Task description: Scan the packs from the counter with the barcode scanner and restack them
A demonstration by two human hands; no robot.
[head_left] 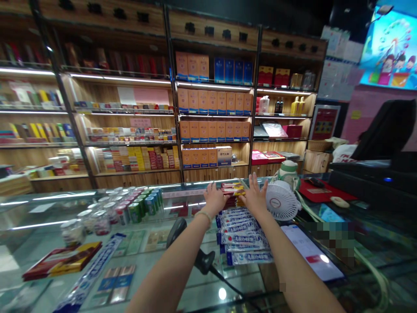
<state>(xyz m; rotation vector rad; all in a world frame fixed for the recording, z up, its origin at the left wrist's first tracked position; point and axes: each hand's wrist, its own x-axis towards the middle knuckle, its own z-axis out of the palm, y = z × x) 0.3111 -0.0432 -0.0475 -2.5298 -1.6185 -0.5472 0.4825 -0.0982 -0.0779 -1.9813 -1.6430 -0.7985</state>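
A small stack of red-and-yellow packets (232, 201) lies on the glass counter between my hands. My left hand (215, 201) is at the stack's left end, fingers stretched forward and thumb towards the packets. At the right end is my right hand (256, 196), its fingers spread and its thumb side against the yellow part. Whether either hand grips a packet is hard to see, but both look open. Nearer to me, between my forearms, blue-and-white candy sticks (243, 237) lie in an overlapping row. A white round fan (282, 201) stands just right of my right hand.
A black barcode scanner (203, 260) with a cable lies by my left forearm. Jars and cans (130, 206), more red-and-yellow packets (63, 260) and a long blue-and-white strip (93, 271) are on the left. A phone (311, 252) and a black monitor (386, 130) are right; stocked shelves (215, 115) stand behind.
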